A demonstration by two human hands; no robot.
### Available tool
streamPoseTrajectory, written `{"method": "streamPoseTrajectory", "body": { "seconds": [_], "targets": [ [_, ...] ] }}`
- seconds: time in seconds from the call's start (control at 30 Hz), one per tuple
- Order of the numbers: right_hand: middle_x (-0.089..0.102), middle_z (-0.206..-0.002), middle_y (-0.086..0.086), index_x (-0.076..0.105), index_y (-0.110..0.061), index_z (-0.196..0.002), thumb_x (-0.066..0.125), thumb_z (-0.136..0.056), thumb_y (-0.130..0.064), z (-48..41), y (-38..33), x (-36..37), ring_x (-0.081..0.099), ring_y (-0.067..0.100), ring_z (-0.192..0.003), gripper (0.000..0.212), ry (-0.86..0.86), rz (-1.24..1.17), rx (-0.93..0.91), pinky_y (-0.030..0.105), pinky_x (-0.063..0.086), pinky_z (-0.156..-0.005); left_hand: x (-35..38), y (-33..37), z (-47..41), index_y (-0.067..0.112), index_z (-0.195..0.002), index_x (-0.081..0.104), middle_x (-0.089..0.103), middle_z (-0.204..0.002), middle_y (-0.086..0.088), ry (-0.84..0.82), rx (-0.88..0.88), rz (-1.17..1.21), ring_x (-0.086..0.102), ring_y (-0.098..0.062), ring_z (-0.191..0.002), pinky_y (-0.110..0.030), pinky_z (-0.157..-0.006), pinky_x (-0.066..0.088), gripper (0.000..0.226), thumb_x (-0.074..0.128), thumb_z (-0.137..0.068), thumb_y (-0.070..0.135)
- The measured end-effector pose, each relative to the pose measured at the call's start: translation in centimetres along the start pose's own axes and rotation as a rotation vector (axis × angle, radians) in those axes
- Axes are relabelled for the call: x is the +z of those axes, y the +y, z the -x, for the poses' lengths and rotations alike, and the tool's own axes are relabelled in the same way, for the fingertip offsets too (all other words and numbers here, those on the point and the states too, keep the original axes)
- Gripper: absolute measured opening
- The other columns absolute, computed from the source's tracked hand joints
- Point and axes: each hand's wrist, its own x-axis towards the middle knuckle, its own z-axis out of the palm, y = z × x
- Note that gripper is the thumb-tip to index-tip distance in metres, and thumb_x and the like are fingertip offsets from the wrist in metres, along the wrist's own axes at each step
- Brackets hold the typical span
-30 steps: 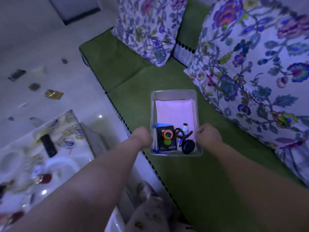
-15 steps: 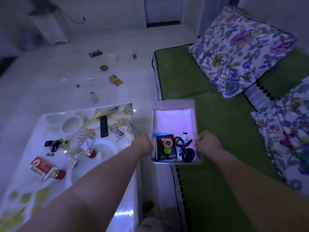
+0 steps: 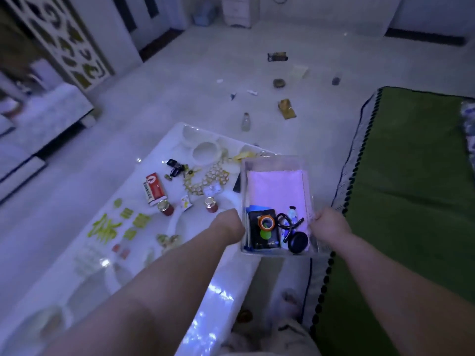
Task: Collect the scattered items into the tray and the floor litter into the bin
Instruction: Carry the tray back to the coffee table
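A clear plastic tray point(image 3: 273, 163) hangs in the air between the white table and the green sofa. My left hand point(image 3: 228, 222) grips its left side and my right hand point(image 3: 330, 224) grips its right side. Inside lie a pink cloth point(image 3: 275, 186), a black packet with an orange ring point(image 3: 266, 231), a small white bottle point(image 3: 291, 213), a black cord and a round black case point(image 3: 298, 242). On the white table point(image 3: 77, 276) lie a red box point(image 3: 153, 188), two small red jars point(image 3: 165, 207), a gold necklace point(image 3: 210, 179) and black clips point(image 3: 174, 167).
Litter is scattered on the pale floor beyond the table: a small bottle point(image 3: 245, 121), a gold wrapper point(image 3: 287, 108), a dark wrapper point(image 3: 277, 57) and paper scraps point(image 3: 252, 92). The green sofa point(image 3: 411, 191) fills the right. A white lattice screen point(image 3: 64, 39) stands at the back left.
My view has swung left, from the sofa and cushions to the table and the littered floor. The tray has moved with both hands from above the sofa to the table's edge.
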Motion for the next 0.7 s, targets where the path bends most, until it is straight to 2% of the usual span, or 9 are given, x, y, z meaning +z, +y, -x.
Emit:
{"method": "streamPoseTrajectory", "body": {
  "seconds": [0.1, 0.17, 0.27, 0.3, 0.37, 0.43, 0.5, 0.6, 0.7],
  "targets": [
    [0.067, -0.094, 0.014, 0.064, -0.005, -0.093, 0.058, -0.083, -0.013, -2.5, -3.4, 0.7, 0.061, 0.027, -0.083, 0.015, -0.110, 0.068, -0.098, 0.023, 0.040, -0.055, -0.8, -2.3, 0.5, 0.001, -0.092, 0.063, 0.066, -0.115, -0.018, 0.032, -0.121, -0.008, 0.063, -0.031, -0.108, -0.032, -0.087, 0.050, 0.014, 0.052, -0.087, 0.008],
    [0.068, -0.093, 0.014, 0.067, -0.003, -0.091, 0.056, -0.080, -0.010, -3.2, -4.6, 1.3, 0.063, 0.029, -0.086, 0.017, -0.182, 0.103, -0.165, 0.027, 0.046, -0.063, -0.7, -3.3, 0.8, 0.001, -0.102, 0.062, 0.066, -0.115, -0.016, 0.045, -0.196, 0.021, 0.062, -0.030, -0.108, -0.032, -0.084, 0.050, 0.021, 0.051, -0.087, 0.009],
    [0.065, -0.088, 0.013, 0.064, -0.002, -0.090, 0.053, -0.080, -0.006, -3.9, -6.8, 2.2, 0.059, 0.028, -0.080, 0.015, -0.226, 0.219, -0.265, 0.025, 0.040, -0.055, -0.5, -5.1, 1.2, 0.002, -0.111, 0.056, 0.065, -0.115, -0.015, 0.077, -0.275, 0.090, 0.062, -0.029, -0.107, -0.031, -0.078, 0.049, 0.027, 0.049, -0.086, 0.008],
    [0.063, -0.089, 0.013, 0.061, -0.002, -0.090, 0.052, -0.080, -0.006, -3.9, -7.7, 2.5, 0.057, 0.028, -0.080, 0.014, -0.234, 0.257, -0.294, 0.025, 0.039, -0.057, -0.5, -5.6, 1.7, 0.002, -0.111, 0.056, 0.065, -0.115, -0.015, 0.085, -0.304, 0.113, 0.062, -0.029, -0.107, -0.030, -0.075, 0.048, 0.027, 0.048, -0.086, 0.007],
    [0.058, -0.088, 0.013, 0.053, -0.005, -0.087, 0.051, -0.082, -0.007, -3.3, -9.3, 3.6, 0.054, 0.028, -0.080, 0.006, -0.265, 0.322, -0.354, 0.025, 0.038, -0.064, 0.1, -7.1, 2.9, 0.003, -0.105, 0.060, 0.066, -0.114, -0.015, 0.092, -0.358, 0.168, 0.064, -0.029, -0.105, -0.027, -0.071, 0.044, 0.023, 0.047, -0.086, 0.007],
    [0.054, -0.084, 0.012, 0.049, -0.006, -0.083, 0.050, -0.082, -0.007, -2.4, -10.7, 5.2, 0.053, 0.027, -0.079, 0.002, -0.298, 0.373, -0.400, 0.025, 0.037, -0.059, 0.7, -9.0, 3.8, 0.007, -0.089, 0.059, 0.067, -0.112, -0.014, 0.098, -0.389, 0.195, 0.065, -0.028, -0.103, -0.028, -0.071, 0.045, 0.013, 0.046, -0.085, 0.006],
    [0.051, -0.075, 0.009, 0.045, -0.007, -0.076, 0.049, -0.083, -0.006, -1.4, -11.8, 7.1, 0.052, 0.026, -0.076, 0.008, -0.331, 0.413, -0.429, 0.023, 0.030, -0.048, 1.4, -11.3, 4.6, 0.005, -0.096, 0.059, 0.066, -0.113, -0.013, 0.115, -0.430, 0.231, 0.064, -0.028, -0.104, -0.029, -0.073, 0.046, 0.016, 0.046, -0.086, 0.006],
    [0.040, -0.063, 0.003, 0.033, -0.013, -0.062, 0.049, -0.084, -0.007, 0.0, -13.0, 10.7, 0.048, 0.023, -0.070, 0.028, -0.371, 0.463, -0.465, 0.024, 0.024, -0.045, 2.8, -15.4, 5.5, 0.002, -0.111, 0.057, 0.066, -0.113, -0.012, 0.121, -0.479, 0.292, 0.062, -0.028, -0.104, -0.028, -0.072, 0.042, 0.029, 0.047, -0.084, 0.005],
    [0.035, -0.061, 0.001, 0.031, -0.014, -0.061, 0.050, -0.086, -0.010, 1.4, -13.4, 14.7, 0.040, 0.020, -0.059, 0.032, -0.415, 0.516, -0.473, 0.026, 0.024, -0.045, 4.9, -19.2, 6.5, 0.007, -0.093, 0.055, 0.065, -0.105, -0.011, 0.069, -0.504, 0.296, 0.060, -0.027, -0.092, -0.028, -0.071, 0.041, 0.013, 0.045, -0.085, 0.007]
  ]
}}
